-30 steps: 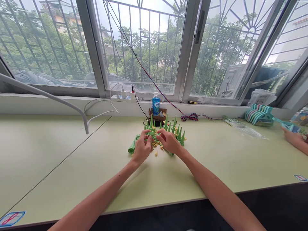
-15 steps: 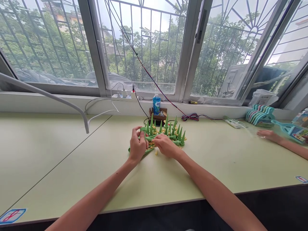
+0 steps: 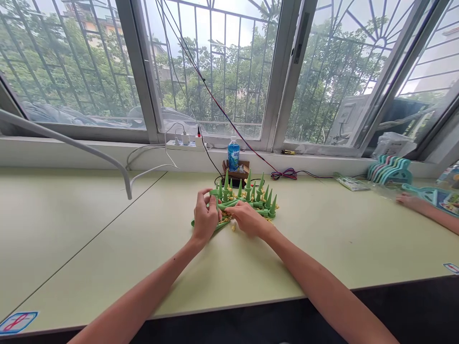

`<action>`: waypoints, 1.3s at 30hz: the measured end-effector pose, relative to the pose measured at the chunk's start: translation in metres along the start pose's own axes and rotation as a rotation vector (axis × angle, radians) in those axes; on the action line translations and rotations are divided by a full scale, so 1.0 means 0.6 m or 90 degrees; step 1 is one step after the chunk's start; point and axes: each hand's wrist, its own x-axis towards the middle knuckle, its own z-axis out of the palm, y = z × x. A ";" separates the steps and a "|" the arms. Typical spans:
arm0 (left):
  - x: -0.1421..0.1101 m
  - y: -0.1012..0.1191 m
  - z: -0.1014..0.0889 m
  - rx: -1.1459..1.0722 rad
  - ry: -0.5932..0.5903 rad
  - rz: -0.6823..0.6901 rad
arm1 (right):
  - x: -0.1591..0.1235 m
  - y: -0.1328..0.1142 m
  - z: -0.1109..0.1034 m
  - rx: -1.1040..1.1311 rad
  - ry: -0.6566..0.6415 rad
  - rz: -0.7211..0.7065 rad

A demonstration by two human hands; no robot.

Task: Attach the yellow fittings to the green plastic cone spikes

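My left hand (image 3: 205,219) is closed around a green plastic watering spike (image 3: 217,192), its ringed end showing above the fingers. Just to the right, my right hand (image 3: 247,219) has its fingers pinched together by the held piece; what lies between them is hidden. Beyond both hands, several green cone-shaped spikes (image 3: 248,187) stand upright, and others lie on their sides. Small yellow plastic parts (image 3: 233,228) are scattered among them, one in front of the right fingertips. A long green piece (image 3: 221,226) lies beneath my left hand.
Behind the pile, a blue bottle (image 3: 233,155) stands by a cardboard box (image 3: 245,169). Bundled cable (image 3: 284,174) lies along the wall. At right are teal hangers (image 3: 389,169) and another person's hand (image 3: 412,202). A white tube (image 3: 107,158) reaches in from the left.
My right fingers have shifted very slightly at the held piece; my left hand keeps its hold. The other person's hand has moved a little to the right.
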 end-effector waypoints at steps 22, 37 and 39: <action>-0.006 -0.004 0.004 0.036 -0.057 -0.013 | -0.003 0.008 0.003 -0.059 -0.029 0.071; -0.008 -0.014 0.006 0.029 -0.084 -0.011 | -0.001 0.008 -0.003 -0.044 -0.044 0.073; -0.009 -0.017 0.008 0.036 -0.086 -0.006 | -0.001 0.008 -0.003 -0.040 -0.036 0.064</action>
